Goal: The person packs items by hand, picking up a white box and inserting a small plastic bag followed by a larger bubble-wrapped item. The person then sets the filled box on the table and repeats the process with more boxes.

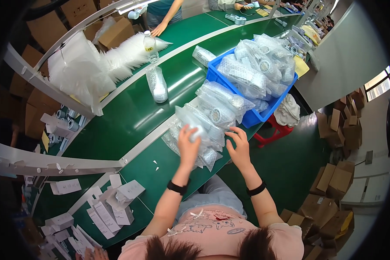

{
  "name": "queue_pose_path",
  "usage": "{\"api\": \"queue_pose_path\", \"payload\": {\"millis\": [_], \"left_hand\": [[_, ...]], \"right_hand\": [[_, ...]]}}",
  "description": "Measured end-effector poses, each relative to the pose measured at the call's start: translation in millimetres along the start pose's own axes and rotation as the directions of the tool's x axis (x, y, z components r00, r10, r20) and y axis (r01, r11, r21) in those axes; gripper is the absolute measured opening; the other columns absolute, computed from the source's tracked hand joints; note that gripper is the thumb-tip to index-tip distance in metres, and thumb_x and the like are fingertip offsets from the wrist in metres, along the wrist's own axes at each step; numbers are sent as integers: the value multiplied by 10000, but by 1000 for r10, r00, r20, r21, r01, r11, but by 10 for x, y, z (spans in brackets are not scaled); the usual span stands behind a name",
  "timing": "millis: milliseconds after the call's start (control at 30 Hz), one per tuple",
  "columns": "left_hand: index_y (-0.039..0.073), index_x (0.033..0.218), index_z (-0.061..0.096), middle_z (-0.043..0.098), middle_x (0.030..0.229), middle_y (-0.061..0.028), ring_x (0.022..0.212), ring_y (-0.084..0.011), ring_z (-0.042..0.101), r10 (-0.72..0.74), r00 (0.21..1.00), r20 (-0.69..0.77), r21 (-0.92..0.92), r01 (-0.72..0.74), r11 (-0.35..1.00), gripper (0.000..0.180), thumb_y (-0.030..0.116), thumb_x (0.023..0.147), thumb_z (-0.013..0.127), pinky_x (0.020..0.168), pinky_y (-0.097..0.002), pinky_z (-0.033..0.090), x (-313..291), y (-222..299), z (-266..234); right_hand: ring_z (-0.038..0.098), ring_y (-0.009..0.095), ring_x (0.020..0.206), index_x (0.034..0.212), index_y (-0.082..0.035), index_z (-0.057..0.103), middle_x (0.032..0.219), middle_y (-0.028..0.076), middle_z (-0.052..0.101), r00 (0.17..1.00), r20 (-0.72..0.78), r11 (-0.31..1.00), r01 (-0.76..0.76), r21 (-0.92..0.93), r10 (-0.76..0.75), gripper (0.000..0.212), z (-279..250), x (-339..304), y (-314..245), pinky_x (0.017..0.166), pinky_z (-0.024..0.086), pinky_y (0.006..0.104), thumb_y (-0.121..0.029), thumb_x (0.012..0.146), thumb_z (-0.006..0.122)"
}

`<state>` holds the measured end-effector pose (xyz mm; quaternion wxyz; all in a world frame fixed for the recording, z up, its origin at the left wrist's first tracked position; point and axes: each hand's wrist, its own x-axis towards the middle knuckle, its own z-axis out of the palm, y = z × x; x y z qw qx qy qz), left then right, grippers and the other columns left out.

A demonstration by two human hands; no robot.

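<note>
Several bubble-wrap bags with pale items inside lie in a heap (216, 110) on the green work table in front of me. At the heap's near left side, my left hand (190, 146) has its fingers curled on a clear bubble-wrap bag (187, 116); the bag's edge by the fingertips is blurred. My right hand (239, 146) is at the heap's right side, its fingers bent and apart, with nothing seen in them. Right behind the heap stands a blue bin (264, 116) piled with more wrapped items (258, 65).
One wrapped item (157, 84) lies on the green conveyor (130, 112), near a clear bottle (151, 47) and stacked bubble bags (130, 54). White boxes (112, 208) lie to my left. A red stool (273, 132) stands under the bin's side. Across the conveyor, a person's hand (160, 29) rests.
</note>
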<state>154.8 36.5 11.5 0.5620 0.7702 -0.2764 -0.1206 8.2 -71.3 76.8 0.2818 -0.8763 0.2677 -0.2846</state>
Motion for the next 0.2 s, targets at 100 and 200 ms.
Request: {"api": "queue_pose_path", "payload": {"millis": [100, 200], "left_hand": [[101, 1015, 592, 424, 1214, -140, 1157, -328, 367, 35, 996, 84, 223, -53, 973, 374, 140, 650, 667, 942, -441, 335, -185, 296, 221], [143, 1163, 499, 322, 1302, -114, 1205, -321, 274, -30, 983, 181, 488, -64, 871, 557, 170, 642, 694, 926, -552, 284, -140, 330, 347]], "right_hand": [[431, 322, 1083, 964, -27, 589, 1117, 141, 492, 998, 41, 998, 41, 50, -43, 278, 84, 159, -27, 915, 361, 398, -13, 687, 584], [375, 351, 1129, 998, -65, 586, 1162, 139, 463, 964, 194, 972, 206, -109, -182, 299, 120, 304, -45, 938, 327, 459, -87, 700, 608]]}}
